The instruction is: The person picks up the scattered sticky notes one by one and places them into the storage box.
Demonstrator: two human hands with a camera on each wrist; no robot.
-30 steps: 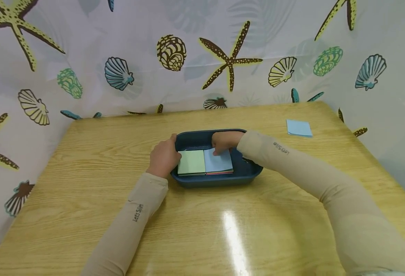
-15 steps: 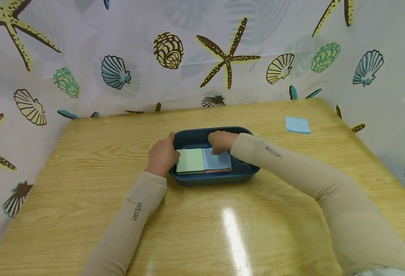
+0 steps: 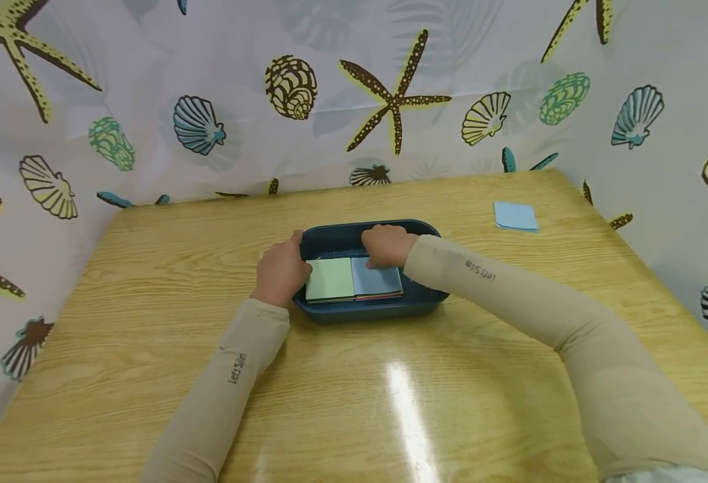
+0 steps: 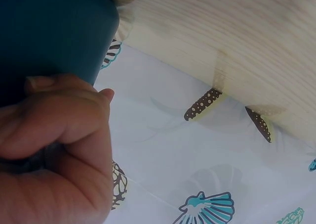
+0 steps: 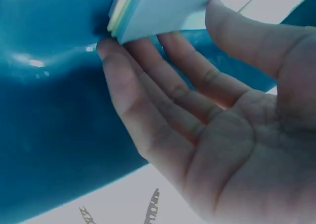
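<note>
A dark blue oval-ended plastic bin (image 3: 369,312) rests on the wooden table. Inside it, a pale green sticky note pad (image 3: 330,280) lies beside a light blue sticky note pad (image 3: 379,284), with other colours showing below the blue one. My left hand (image 3: 281,274) grips the bin's left end, its thumb over the rim near the green pad. Reaching into the bin, my right hand (image 3: 387,245) is at the far edge of the blue pad. In the right wrist view, the thumb presses the top of the pad stack (image 5: 165,11) and curled fingers touch its edge.
Another light blue sticky note pad (image 3: 515,216) lies on the table (image 3: 167,295) at the back right. Behind and beside the table hangs a white cloth (image 3: 227,60) printed with shells and starfish. The bin's right end lies partly under my right sleeve (image 3: 481,275).
Both hands keep their hold on the bin and the blue pad. The right hand has shifted very slightly; otherwise the head view has only drifted a little.
</note>
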